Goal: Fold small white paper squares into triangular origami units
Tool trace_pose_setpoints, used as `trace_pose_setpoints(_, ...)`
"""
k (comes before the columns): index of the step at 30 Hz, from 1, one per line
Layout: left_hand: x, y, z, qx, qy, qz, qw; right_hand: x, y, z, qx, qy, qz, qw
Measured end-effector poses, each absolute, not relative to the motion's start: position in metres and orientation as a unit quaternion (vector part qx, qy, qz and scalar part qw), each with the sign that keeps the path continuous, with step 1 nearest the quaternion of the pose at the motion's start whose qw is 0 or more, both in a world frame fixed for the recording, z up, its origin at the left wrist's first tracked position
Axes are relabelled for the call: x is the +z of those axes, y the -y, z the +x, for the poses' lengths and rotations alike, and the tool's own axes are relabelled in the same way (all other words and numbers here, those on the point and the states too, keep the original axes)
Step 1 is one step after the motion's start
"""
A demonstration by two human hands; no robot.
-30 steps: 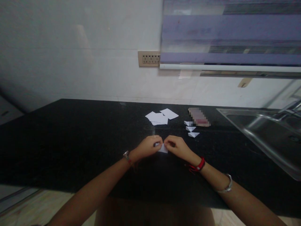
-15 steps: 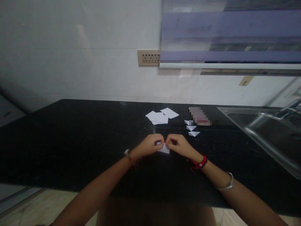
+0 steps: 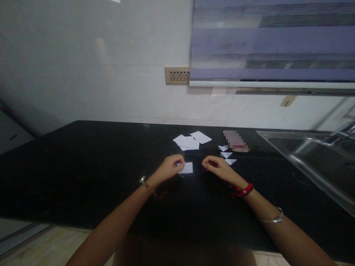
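Between the thumb and fingers of my left hand (image 3: 172, 165) is a small piece of white paper (image 3: 187, 167), pinched at its left side. My right hand (image 3: 217, 166) hovers to the right of the paper, apart from it, with fingers curled together and nothing visible in them. Just beyond my right hand lie three small folded paper pieces (image 3: 226, 154) in a column. Several flat white paper sheets (image 3: 188, 142) overlap farther back on the black countertop (image 3: 111, 166).
A blurred flat pinkish object (image 3: 235, 140) lies behind the folded pieces. To the right is a metal sink (image 3: 313, 159) with a faucet. A power socket (image 3: 177, 75) and a striped blind (image 3: 271, 40) are at the wall.
My right hand has let go of the paper and moved right. My left hand, with the paper, has shifted slightly left. The view has tilted up a little.
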State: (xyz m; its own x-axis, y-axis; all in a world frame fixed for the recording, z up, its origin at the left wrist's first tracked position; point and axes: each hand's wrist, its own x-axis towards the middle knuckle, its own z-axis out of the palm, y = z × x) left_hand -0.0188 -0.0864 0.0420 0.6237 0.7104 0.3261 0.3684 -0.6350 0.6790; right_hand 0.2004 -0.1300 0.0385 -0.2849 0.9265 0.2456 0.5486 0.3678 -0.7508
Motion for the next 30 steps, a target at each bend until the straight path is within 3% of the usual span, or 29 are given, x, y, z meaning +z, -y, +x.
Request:
trace_pose_setpoints(8,0.037,0.093,-0.007,0.240,-0.269,0.877,0.316,0.039,0.142,0.176,0.236,0.795,-0.482,0.283)
trace_pose_setpoints(15,0.043,0.087,-0.018,0.207,-0.284,0.882,0.315,0.050,0.139,0.191,0.200,0.784,-0.492,0.321)
trace_pose_setpoints(18,0.041,0.077,-0.030,0.194,-0.341,0.876,0.280,0.052,0.132,0.210,0.187,0.707,-0.558,0.391)
trace_pose_setpoints(21,0.040,0.073,-0.033,0.256,-0.393,0.839,0.275,0.049,0.126,0.221,0.256,0.679,-0.564,0.395)
trace_pose_setpoints(24,0.041,0.081,-0.025,0.288,-0.343,0.856,0.257,0.042,0.125,0.213,0.357,0.659,-0.559,0.354)
trace_pose_setpoints(30,0.040,0.103,-0.005,0.235,-0.264,0.913,0.204,0.033,0.132,0.187,0.464,0.604,-0.523,0.382)
